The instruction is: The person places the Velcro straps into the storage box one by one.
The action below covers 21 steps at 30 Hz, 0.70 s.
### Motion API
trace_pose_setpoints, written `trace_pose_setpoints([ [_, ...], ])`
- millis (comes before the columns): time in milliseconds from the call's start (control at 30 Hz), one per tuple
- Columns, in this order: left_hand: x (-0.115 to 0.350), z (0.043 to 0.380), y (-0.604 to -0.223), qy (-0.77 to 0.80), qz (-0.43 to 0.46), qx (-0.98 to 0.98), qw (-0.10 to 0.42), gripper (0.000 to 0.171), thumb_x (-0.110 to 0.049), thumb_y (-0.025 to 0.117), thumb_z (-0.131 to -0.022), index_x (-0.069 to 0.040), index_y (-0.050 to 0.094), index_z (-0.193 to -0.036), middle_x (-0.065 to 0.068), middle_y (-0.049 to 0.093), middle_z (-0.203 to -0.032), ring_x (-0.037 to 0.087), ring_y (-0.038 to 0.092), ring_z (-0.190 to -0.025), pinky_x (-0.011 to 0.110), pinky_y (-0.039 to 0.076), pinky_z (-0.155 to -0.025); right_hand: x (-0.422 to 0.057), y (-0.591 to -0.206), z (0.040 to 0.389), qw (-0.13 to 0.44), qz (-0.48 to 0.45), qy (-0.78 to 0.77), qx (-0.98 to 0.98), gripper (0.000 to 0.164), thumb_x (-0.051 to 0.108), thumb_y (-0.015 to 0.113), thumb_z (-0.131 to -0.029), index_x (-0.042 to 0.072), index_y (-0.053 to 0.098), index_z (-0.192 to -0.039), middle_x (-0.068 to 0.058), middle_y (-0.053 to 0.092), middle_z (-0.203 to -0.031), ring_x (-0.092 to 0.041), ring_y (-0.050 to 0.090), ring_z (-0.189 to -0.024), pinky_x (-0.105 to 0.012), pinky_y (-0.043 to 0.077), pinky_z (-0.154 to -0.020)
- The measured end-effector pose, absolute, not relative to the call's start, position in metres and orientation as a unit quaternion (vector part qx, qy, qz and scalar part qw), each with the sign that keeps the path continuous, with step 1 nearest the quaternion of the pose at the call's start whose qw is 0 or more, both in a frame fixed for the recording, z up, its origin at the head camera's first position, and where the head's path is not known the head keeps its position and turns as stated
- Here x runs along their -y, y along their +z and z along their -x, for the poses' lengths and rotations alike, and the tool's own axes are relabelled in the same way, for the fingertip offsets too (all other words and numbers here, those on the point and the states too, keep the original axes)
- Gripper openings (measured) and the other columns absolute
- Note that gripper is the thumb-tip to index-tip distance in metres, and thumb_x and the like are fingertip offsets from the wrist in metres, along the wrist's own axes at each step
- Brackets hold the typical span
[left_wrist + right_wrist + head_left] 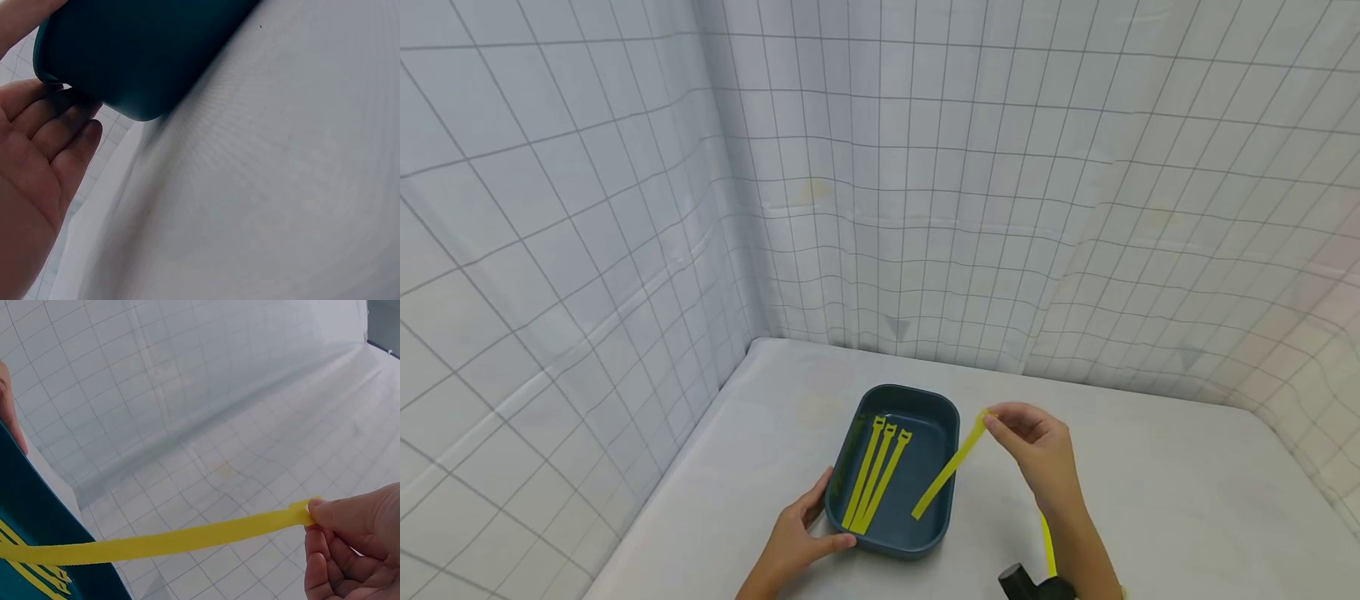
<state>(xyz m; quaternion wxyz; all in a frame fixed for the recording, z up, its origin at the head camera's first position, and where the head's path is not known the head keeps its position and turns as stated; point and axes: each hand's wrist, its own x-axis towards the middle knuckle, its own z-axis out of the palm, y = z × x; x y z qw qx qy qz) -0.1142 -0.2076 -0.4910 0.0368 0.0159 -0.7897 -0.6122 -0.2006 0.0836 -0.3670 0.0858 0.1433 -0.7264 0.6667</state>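
A dark teal tray (901, 533) sits on the white table, and three yellow hook-and-loop cable ties (872, 479) lie side by side along its left part. My left hand (797, 533) holds the tray at its near left corner, thumb at the rim and fingers along the outer wall (144, 81). Between thumb and fingertips, my right hand (1037, 450) pinches the slotted head of another yellow cable tie (187, 540). That tie slants down to the left, its free tail over the tray's right part.
Another yellow strip (1048, 542) shows on the table beside my right forearm, partly hidden by it. A black wrist camera (1037, 583) is at the bottom edge. White gridded curtains (925, 208) stand behind and at both sides of the table (1172, 483).
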Motion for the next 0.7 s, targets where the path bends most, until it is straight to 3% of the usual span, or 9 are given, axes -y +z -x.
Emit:
trace_pose_setpoints([
  [700,0.207,0.116,-0.492,-0.612,-0.024,0.790,0.034,0.090,-0.021,0.083,-0.067,0.000,0.035,-0.140,0.016,0.035,-0.142,0.028,0.035,-0.128,0.034,0.038,-0.099,-0.044,-0.398,0.209,0.002,-0.150,0.673,0.724,0.016,0.015,0.069,-0.083,0.000,0.069,-0.090,-0.010,0.066,-0.084,-0.030,0.059,-0.076,-0.023,0.053,-0.071],
])
